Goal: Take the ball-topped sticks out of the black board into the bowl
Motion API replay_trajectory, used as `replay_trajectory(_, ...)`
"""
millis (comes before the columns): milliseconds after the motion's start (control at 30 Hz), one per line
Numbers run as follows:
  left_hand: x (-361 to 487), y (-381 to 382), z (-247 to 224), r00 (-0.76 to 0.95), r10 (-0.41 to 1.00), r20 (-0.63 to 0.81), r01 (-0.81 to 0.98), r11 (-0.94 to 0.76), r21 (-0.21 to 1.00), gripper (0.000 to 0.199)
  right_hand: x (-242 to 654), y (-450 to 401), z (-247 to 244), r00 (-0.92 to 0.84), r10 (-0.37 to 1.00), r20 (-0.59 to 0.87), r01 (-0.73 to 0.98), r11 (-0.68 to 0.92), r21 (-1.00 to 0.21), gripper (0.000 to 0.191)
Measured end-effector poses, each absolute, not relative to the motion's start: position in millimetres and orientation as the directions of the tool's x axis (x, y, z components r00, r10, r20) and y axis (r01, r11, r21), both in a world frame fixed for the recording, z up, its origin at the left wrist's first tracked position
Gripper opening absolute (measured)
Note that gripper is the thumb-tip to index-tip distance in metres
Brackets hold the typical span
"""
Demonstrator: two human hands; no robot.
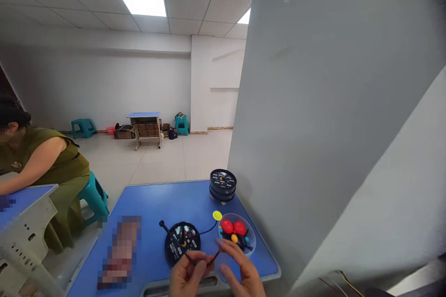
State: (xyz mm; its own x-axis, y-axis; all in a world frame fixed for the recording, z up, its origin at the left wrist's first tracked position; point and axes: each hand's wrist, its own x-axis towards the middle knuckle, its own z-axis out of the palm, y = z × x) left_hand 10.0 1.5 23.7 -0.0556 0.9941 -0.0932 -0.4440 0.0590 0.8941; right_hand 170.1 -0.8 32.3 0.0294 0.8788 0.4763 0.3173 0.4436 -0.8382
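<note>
Over a blue table point(153, 204), the left hand point(186, 274) pinches a thin dark rod point(170, 234) above a round black disc point(191, 248). The right hand point(240, 271) hangs open beside a clear bowl point(249, 241) of glossy red balls point(232, 227). Farther off, black discs point(223, 185) sit stacked; a seated person point(45, 158) works at left.

Head-worn camera, sole view: looks forward and down from above the near edge of a blue table point(153, 204), close over the left hand point(186, 276) and right hand point(242, 271) at 6 o'clock, with ceiling panels point(188, 4) at 12 o'clock and a grey wall point(324, 102) at 3 o'clock.
</note>
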Motion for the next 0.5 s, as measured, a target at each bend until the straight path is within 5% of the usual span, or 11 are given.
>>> replay_trajectory(500,-24,-2,53,-0.27,0.953,-0.133,-0.518,-0.027,0.855,0.052,154,-10,47,0.071,0.954,0.291,0.059,0.287,-0.956,0.041)
